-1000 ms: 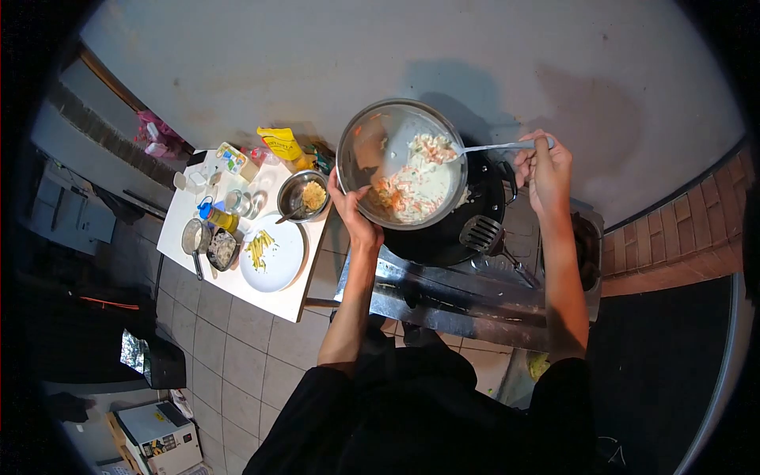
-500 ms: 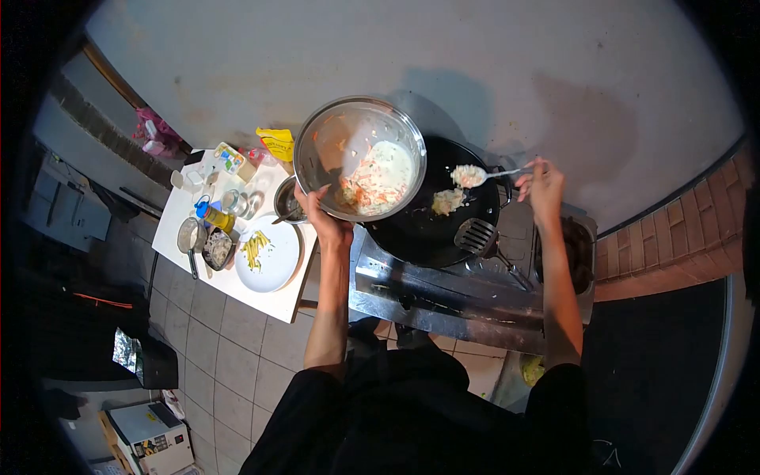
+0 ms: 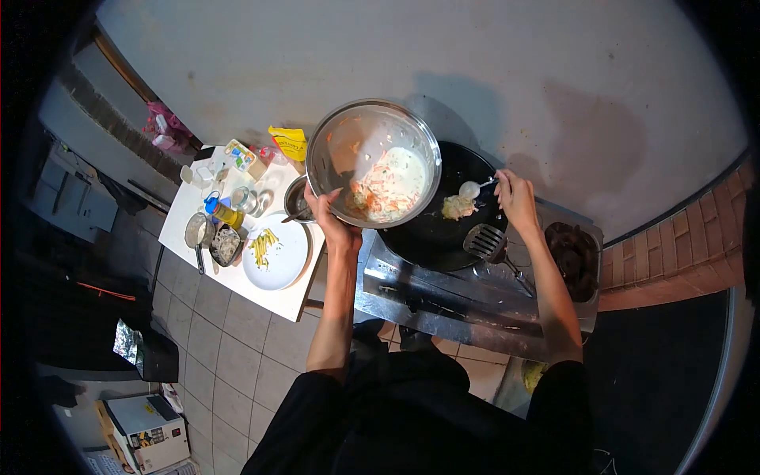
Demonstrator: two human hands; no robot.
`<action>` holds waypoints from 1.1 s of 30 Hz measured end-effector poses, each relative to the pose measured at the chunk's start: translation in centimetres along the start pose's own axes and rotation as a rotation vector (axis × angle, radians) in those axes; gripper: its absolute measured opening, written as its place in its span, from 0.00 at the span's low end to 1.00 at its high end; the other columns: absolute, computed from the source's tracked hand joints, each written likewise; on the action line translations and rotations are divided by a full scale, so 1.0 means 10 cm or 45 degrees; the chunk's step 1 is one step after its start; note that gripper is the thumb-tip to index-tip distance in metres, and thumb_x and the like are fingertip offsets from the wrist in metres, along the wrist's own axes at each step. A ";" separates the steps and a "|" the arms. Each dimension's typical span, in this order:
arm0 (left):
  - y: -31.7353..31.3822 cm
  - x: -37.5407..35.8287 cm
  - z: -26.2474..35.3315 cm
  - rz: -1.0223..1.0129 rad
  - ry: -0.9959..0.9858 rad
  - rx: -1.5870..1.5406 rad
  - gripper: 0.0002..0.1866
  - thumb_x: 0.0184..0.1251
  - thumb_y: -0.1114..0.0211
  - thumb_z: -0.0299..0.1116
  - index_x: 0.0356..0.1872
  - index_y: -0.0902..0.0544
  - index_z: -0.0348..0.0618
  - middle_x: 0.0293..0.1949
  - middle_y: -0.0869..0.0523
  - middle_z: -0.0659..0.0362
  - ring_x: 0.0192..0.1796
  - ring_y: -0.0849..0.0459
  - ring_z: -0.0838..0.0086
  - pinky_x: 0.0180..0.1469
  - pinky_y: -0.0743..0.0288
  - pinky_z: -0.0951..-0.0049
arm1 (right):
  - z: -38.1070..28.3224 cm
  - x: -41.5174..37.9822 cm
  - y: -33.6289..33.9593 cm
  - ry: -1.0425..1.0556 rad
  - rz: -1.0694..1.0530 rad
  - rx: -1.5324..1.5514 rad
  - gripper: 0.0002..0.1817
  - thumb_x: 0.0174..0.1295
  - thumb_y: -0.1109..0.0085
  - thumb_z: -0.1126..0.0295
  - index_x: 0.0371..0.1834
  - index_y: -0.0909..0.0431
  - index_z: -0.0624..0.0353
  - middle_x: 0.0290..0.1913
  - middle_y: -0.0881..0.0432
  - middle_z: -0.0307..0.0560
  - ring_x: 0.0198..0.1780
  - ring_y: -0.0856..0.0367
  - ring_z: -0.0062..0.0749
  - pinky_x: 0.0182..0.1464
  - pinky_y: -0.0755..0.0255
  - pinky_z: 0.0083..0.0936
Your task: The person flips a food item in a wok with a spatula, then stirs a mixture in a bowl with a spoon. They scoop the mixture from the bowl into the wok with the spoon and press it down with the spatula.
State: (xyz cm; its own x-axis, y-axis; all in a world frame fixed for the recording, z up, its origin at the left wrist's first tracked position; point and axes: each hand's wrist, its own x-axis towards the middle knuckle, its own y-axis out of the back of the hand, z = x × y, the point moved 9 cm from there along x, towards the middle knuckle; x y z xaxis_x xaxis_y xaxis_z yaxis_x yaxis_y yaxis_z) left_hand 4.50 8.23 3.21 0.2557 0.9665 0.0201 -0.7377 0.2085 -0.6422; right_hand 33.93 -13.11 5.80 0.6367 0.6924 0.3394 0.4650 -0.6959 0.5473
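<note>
My left hand [image 3: 336,226] grips the lower left rim of a steel mixing bowl [image 3: 336,146], which is tilted toward me. Inside it lies a creamy white mixture [image 3: 400,178] with orange shreds. My right hand [image 3: 518,202] is closed around the handle of a spoon [image 3: 469,190], low over a black frying pan [image 3: 416,241]. The spoon's bowl looks turned over, right by a pale lump of mixture [image 3: 457,209] in the pan. Below my right hand, a slotted spatula [image 3: 483,240] rests across the pan's near edge. The bowl hides the pan's left part.
On the left, a white table [image 3: 279,302] carries a plate [image 3: 289,265] with yellowish-green strips, a small pot [image 3: 199,229], a blue-capped yellow bottle [image 3: 224,212] and a yellow packet [image 3: 289,142]. The steel stove [image 3: 427,297] has a dark burner area [image 3: 574,261] at right. A wall stands behind.
My right hand has moved left and down with the spoon. The spoon was heaped with mixture; now it is tipped, and the mixture lies in the pan. The view has shifted slightly.
</note>
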 end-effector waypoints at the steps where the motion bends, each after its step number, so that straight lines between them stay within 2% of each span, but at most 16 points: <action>1: 0.01 0.00 -0.06 -0.005 0.051 -0.059 0.32 0.50 0.48 0.31 0.63 0.40 0.46 0.55 0.32 0.53 0.57 0.30 0.64 0.59 0.33 0.66 | -0.02 0.01 0.07 -0.004 0.052 -0.012 0.12 0.67 0.53 0.70 0.36 0.23 0.69 0.17 0.26 0.53 0.20 0.23 0.38 0.27 0.32 0.30; 2: 0.02 -0.02 -0.10 -0.007 0.104 -0.117 0.32 0.51 0.48 0.30 0.62 0.40 0.46 0.55 0.31 0.53 0.57 0.29 0.64 0.59 0.33 0.67 | -0.04 0.02 0.12 -0.010 0.099 -0.024 0.12 0.67 0.52 0.70 0.36 0.23 0.69 0.17 0.26 0.53 0.21 0.23 0.39 0.28 0.32 0.30; 3: 0.03 -0.02 -0.09 -0.004 0.104 -0.114 0.32 0.51 0.48 0.30 0.62 0.40 0.46 0.55 0.31 0.53 0.57 0.29 0.64 0.59 0.33 0.67 | -0.03 0.02 0.12 0.015 0.072 -0.048 0.12 0.67 0.53 0.70 0.35 0.23 0.69 0.17 0.25 0.51 0.18 0.25 0.34 0.25 0.32 0.28; 4: 0.01 -0.03 -0.09 -0.023 0.093 -0.114 0.32 0.51 0.48 0.30 0.62 0.40 0.46 0.55 0.31 0.54 0.57 0.29 0.64 0.59 0.33 0.67 | -0.02 0.01 0.14 0.015 0.071 -0.045 0.12 0.67 0.53 0.70 0.35 0.23 0.69 0.17 0.25 0.51 0.18 0.25 0.34 0.25 0.32 0.28; 6: -0.06 -0.07 -0.06 -0.033 0.077 -0.115 0.31 0.51 0.49 0.29 0.62 0.40 0.46 0.55 0.30 0.54 0.56 0.29 0.65 0.59 0.33 0.67 | 0.08 -0.01 0.23 -0.123 0.102 0.105 0.12 0.68 0.53 0.69 0.37 0.22 0.68 0.16 0.25 0.46 0.15 0.27 0.27 0.22 0.33 0.25; 7: -0.12 -0.11 0.01 -0.034 0.028 -0.112 0.27 0.53 0.49 0.30 0.59 0.37 0.46 0.53 0.29 0.54 0.56 0.27 0.63 0.57 0.31 0.64 | 0.06 -0.04 0.32 -0.120 0.174 0.129 0.14 0.69 0.55 0.68 0.35 0.23 0.68 0.15 0.25 0.43 0.13 0.29 0.21 0.17 0.34 0.22; 8: -0.15 -0.13 0.07 -0.032 -0.021 -0.106 0.24 0.56 0.49 0.31 0.57 0.34 0.46 0.52 0.27 0.53 0.55 0.26 0.62 0.56 0.29 0.60 | 0.11 -0.04 0.31 -0.122 0.164 0.136 0.14 0.69 0.55 0.68 0.35 0.23 0.68 0.15 0.25 0.43 0.13 0.29 0.21 0.17 0.34 0.22; 10: -0.08 -0.09 0.02 -0.018 0.008 -0.100 0.24 0.56 0.50 0.31 0.57 0.34 0.45 0.53 0.27 0.53 0.56 0.26 0.62 0.57 0.30 0.60 | 0.40 -0.11 0.35 -0.374 0.288 0.159 0.16 0.70 0.56 0.67 0.32 0.24 0.69 0.14 0.26 0.44 0.11 0.29 0.22 0.14 0.35 0.22; 11: -0.06 -0.06 -0.02 -0.052 0.008 -0.105 0.24 0.56 0.50 0.31 0.57 0.34 0.45 0.53 0.27 0.53 0.55 0.26 0.62 0.56 0.30 0.60 | 0.45 -0.14 0.30 -0.363 0.308 0.173 0.18 0.70 0.57 0.67 0.28 0.25 0.70 0.13 0.26 0.45 0.10 0.30 0.23 0.12 0.35 0.24; 15: -0.02 0.00 -0.14 -0.051 0.032 -0.147 0.22 0.57 0.50 0.32 0.55 0.32 0.42 0.49 0.24 0.53 0.52 0.24 0.62 0.55 0.29 0.62 | 0.40 -0.22 0.13 -0.351 0.237 -0.066 0.18 0.69 0.55 0.68 0.26 0.25 0.71 0.13 0.25 0.47 0.11 0.26 0.28 0.13 0.33 0.26; 19: -0.03 0.00 -0.17 -0.056 0.076 -0.194 0.19 0.58 0.50 0.32 0.52 0.30 0.40 0.46 0.23 0.54 0.50 0.23 0.63 0.55 0.29 0.64 | 0.06 -0.24 -0.10 -0.294 0.071 -0.068 0.17 0.69 0.55 0.67 0.28 0.25 0.69 0.13 0.25 0.48 0.12 0.25 0.30 0.15 0.33 0.28; 23: -0.05 -0.05 -0.08 0.001 0.067 -0.163 0.19 0.57 0.49 0.32 0.52 0.30 0.41 0.47 0.23 0.53 0.51 0.23 0.63 0.55 0.29 0.63 | 0.00 -0.12 0.13 -0.229 0.219 -0.016 0.17 0.69 0.56 0.67 0.27 0.25 0.69 0.13 0.26 0.48 0.12 0.26 0.32 0.16 0.34 0.29; 28: -0.12 -0.09 -0.02 -0.061 0.022 -0.126 0.23 0.56 0.49 0.31 0.56 0.34 0.45 0.51 0.26 0.53 0.53 0.25 0.63 0.56 0.30 0.61 | 0.16 -0.11 0.04 -0.132 0.139 -0.173 0.17 0.69 0.56 0.68 0.26 0.26 0.69 0.12 0.26 0.48 0.12 0.25 0.33 0.15 0.33 0.29; 30: -0.11 -0.08 -0.01 -0.053 0.020 -0.138 0.23 0.56 0.50 0.31 0.56 0.34 0.45 0.52 0.27 0.53 0.54 0.25 0.63 0.56 0.30 0.61 | 0.18 -0.12 0.08 -0.214 0.093 -0.157 0.18 0.70 0.57 0.68 0.27 0.26 0.69 0.12 0.26 0.48 0.12 0.25 0.33 0.15 0.33 0.28; 33: -0.11 -0.08 0.01 -0.064 0.022 -0.133 0.24 0.56 0.50 0.31 0.58 0.35 0.46 0.52 0.27 0.53 0.54 0.25 0.62 0.56 0.29 0.61 | 0.17 -0.05 0.14 -0.309 0.170 -0.061 0.18 0.70 0.58 0.67 0.29 0.25 0.70 0.13 0.25 0.47 0.12 0.25 0.31 0.15 0.32 0.27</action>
State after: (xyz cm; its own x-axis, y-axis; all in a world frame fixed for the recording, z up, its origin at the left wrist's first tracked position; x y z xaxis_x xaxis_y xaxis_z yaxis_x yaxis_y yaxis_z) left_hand 5.02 7.30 3.96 0.3020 0.9524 0.0414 -0.6549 0.2388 -0.7170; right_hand 35.32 -14.72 5.05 0.8220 0.5250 0.2207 0.3409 -0.7640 0.5478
